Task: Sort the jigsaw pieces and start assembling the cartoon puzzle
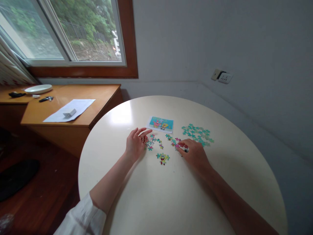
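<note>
My left hand (136, 143) rests on its side on the white round table, its fingers loosely stretched and apart, next to several loose jigsaw puzzle pieces (150, 148). My right hand (194, 152) is bent over another loose group of pieces (168, 137), with thumb and index finger closed on a puzzle piece (179, 146) that they partly hide. Between the hands, nearer to me, lies a small joined cluster (162, 158) showing a yellow cartoon figure. Beyond them is a reference picture card (161, 124) with cartoon figures on a turquoise ground.
A spread of turquoise puzzle pieces (197, 133) lies right of the card. To the left stands a wooden desk (102, 98) with a paper sheet (80, 106), a small folded grey-white object (69, 113) and a white dish (39, 88). A wall socket (225, 77) is at right.
</note>
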`<move>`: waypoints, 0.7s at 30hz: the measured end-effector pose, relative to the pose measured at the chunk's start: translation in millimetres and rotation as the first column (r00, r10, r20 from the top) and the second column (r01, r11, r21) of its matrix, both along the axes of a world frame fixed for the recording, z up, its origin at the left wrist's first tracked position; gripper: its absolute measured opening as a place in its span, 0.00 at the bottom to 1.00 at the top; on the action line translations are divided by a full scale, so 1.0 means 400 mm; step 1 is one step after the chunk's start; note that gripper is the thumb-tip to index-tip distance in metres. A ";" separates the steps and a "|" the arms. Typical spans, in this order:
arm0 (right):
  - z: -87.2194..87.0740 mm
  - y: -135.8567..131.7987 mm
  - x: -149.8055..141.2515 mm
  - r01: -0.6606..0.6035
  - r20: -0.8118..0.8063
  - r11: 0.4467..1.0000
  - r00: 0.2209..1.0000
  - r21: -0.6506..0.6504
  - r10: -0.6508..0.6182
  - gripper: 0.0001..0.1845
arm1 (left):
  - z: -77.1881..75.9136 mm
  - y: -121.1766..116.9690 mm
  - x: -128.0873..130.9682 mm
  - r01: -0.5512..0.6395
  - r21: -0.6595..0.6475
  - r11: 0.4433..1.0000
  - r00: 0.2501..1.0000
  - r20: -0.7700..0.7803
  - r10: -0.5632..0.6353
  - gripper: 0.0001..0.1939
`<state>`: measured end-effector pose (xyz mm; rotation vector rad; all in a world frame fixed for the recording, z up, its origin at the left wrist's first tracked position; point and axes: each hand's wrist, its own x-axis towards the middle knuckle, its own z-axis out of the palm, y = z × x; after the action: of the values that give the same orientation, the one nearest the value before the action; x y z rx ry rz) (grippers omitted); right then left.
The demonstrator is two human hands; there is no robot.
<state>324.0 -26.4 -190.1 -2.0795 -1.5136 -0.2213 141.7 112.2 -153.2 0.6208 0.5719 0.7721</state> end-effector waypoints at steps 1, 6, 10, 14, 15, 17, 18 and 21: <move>0.000 0.000 -0.001 -0.002 0.000 1.000 1.000 0.003 0.002 0.05 | 0.000 0.000 0.000 -0.012 0.050 0.999 1.000 -0.022 0.013 0.12; 0.002 0.001 -0.004 -0.013 -0.029 1.000 1.000 -0.003 0.013 0.05 | -0.006 -0.005 0.005 -0.033 0.268 0.963 0.982 -0.171 0.082 0.11; 0.005 0.001 -0.005 -0.033 -0.050 0.999 0.998 -0.015 0.032 0.05 | -0.014 -0.008 0.008 0.002 0.274 0.962 0.959 -0.273 0.076 0.11; 0.005 0.000 -0.004 -0.039 -0.052 0.999 0.998 -0.017 0.038 0.05 | -0.020 -0.006 0.010 -0.009 0.295 0.955 0.956 -0.277 0.095 0.11; 0.004 0.000 -0.004 -0.041 -0.053 0.999 0.998 -0.015 0.040 0.05 | -0.021 -0.005 0.010 -0.015 0.300 0.954 0.957 -0.273 0.101 0.11; 0.004 0.000 -0.004 -0.044 -0.056 0.999 0.998 -0.011 0.043 0.05 | -0.023 -0.003 0.010 -0.023 0.312 0.950 0.958 -0.266 0.111 0.11; 0.004 0.000 -0.003 -0.046 -0.057 0.999 0.997 -0.010 0.045 0.05 | -0.024 -0.002 0.010 -0.026 0.320 0.947 0.958 -0.263 0.115 0.10; 0.004 0.000 -0.003 -0.057 -0.062 0.998 0.996 -0.007 0.056 0.05 | -0.025 -0.001 0.009 -0.032 0.337 0.941 0.958 -0.258 0.125 0.11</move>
<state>322.8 -26.3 -188.5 -2.0287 -1.5365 -0.1276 145.5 111.8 -163.3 1.0321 0.7336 0.8724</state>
